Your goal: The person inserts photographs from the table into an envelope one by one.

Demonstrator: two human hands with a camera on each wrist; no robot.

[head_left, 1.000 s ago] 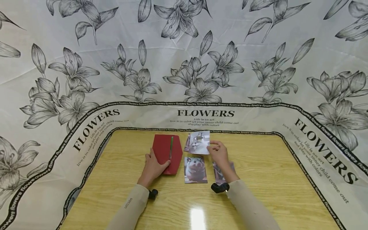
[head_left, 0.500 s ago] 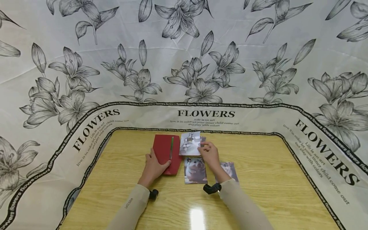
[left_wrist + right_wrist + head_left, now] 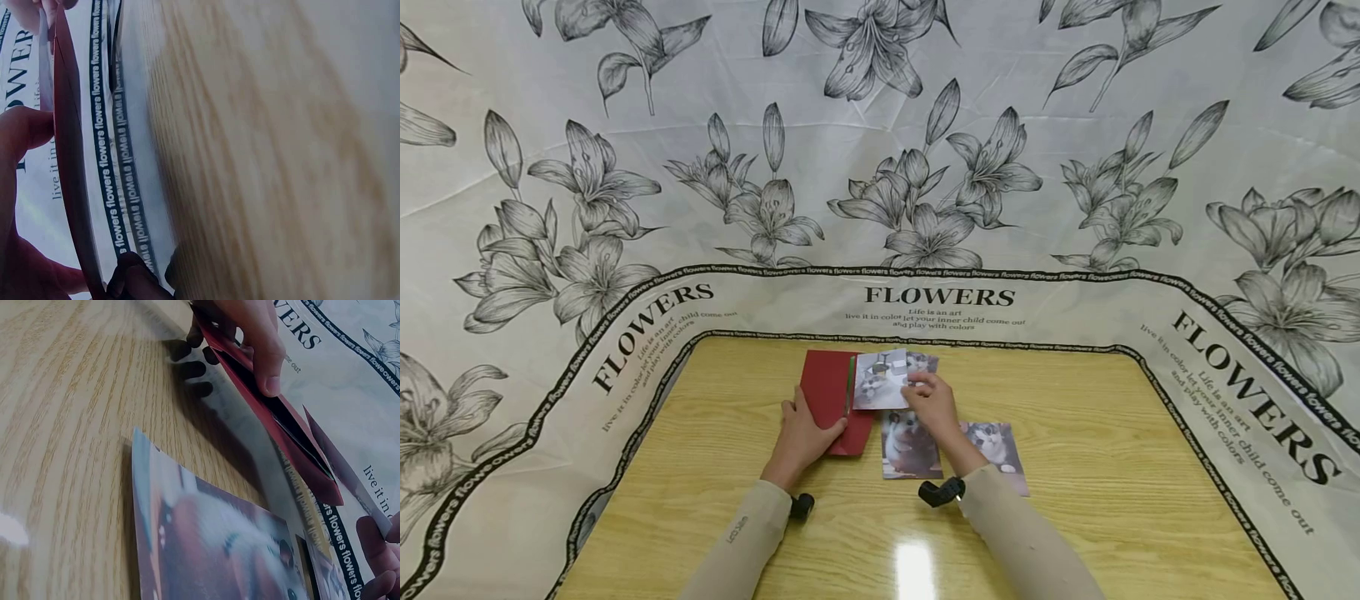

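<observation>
My left hand (image 3: 797, 437) grips a red envelope (image 3: 826, 383), its thumb on the front face and its fingers behind. In the right wrist view the envelope's mouth gapes as a dark slit (image 3: 294, 428), with the left thumb (image 3: 270, 375) at its edge. A green edge (image 3: 851, 379) shows along that mouth in the head view. My right hand (image 3: 934, 410) pinches a photo card (image 3: 880, 383) by its right side. The card's left edge overlaps the envelope beside the mouth in the head view; the right wrist view shows it just outside the opening, roughly parallel to it.
A card with a hamster picture (image 3: 904, 450) lies below the held card. Another animal photo (image 3: 1000, 454) lies to the right, partly behind the right forearm. One more (image 3: 928, 362) peeks out behind the held card. A floral cloth (image 3: 940, 308) borders the wooden table (image 3: 1075, 417).
My right hand has carried the photo card leftward, from above the other cards to the envelope's mouth. The card at the right is more uncovered. My left hand has stayed on the envelope.
</observation>
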